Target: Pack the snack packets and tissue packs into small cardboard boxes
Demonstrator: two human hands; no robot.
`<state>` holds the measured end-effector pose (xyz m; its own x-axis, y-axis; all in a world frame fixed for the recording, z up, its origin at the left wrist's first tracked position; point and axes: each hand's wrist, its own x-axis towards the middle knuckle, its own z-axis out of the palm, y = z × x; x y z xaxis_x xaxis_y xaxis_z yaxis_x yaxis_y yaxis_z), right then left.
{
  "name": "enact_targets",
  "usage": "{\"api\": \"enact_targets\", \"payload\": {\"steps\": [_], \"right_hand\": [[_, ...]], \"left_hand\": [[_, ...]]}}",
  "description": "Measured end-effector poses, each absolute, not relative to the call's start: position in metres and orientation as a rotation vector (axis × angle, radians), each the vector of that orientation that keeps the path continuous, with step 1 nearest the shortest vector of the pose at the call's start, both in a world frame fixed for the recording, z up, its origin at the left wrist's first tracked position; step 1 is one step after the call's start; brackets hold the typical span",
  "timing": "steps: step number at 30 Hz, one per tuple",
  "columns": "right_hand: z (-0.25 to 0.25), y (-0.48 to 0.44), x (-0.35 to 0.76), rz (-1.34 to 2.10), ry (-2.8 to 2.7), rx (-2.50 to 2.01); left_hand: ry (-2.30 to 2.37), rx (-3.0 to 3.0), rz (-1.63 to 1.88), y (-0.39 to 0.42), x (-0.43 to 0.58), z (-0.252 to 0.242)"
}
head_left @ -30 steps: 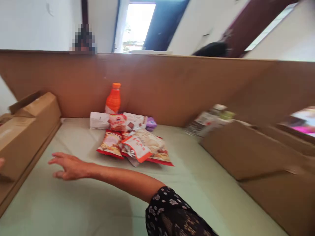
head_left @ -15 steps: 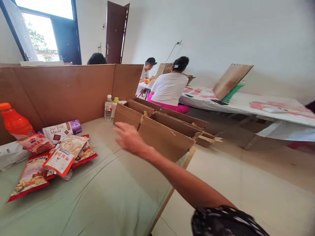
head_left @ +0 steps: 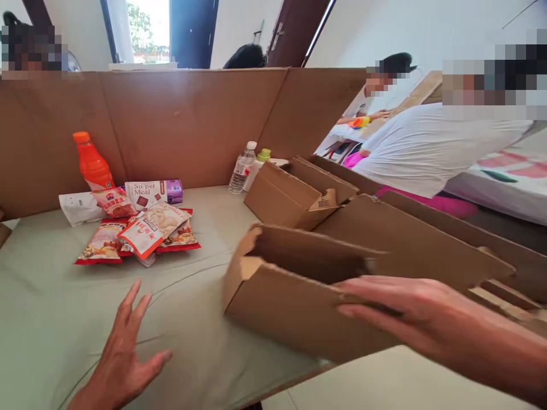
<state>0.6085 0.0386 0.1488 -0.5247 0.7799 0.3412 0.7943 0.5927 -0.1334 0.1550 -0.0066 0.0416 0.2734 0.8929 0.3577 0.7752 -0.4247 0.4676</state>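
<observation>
My right hand (head_left: 410, 316) grips the near wall of an open cardboard box (head_left: 294, 296) and holds it tilted over the table's right edge. My left hand (head_left: 123, 356) hovers open above the green cloth (head_left: 64, 307), fingers spread, a little left of that box. A pile of snack packets (head_left: 141, 233) lies further back on the cloth. Behind the pile stand an orange drink bottle (head_left: 90, 162) and a Super Meal carton (head_left: 145, 193).
A tall cardboard screen (head_left: 188, 119) walls the table's back. A second open box (head_left: 290, 193) sits behind the held one, with a water bottle (head_left: 242, 169) and a green-capped bottle (head_left: 260, 159) beside it. People in white shirts (head_left: 427, 145) sit at another table to the right.
My right hand reached across to the boxes on the right and took hold of the near one. My left hand came into view over the cloth. The view swung right, then back.
</observation>
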Motion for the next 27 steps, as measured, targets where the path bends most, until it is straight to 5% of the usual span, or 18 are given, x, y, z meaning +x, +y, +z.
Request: {"api": "enact_targets", "payload": {"steps": [10,19,27], "right_hand": [[0.172,0.045,0.387,0.162,-2.989,-0.432],[0.187,0.103,0.435,0.342,-2.268,-0.771],[0.075,0.238,0.369,0.176,-2.654,-1.070]], "left_hand": [[1.457,1.804,1.166,-0.023,0.114,0.046],[1.639,1.597,1.259,-0.036,0.090,0.040],[1.897,1.388,1.259,-0.048,0.105,0.040]]}}
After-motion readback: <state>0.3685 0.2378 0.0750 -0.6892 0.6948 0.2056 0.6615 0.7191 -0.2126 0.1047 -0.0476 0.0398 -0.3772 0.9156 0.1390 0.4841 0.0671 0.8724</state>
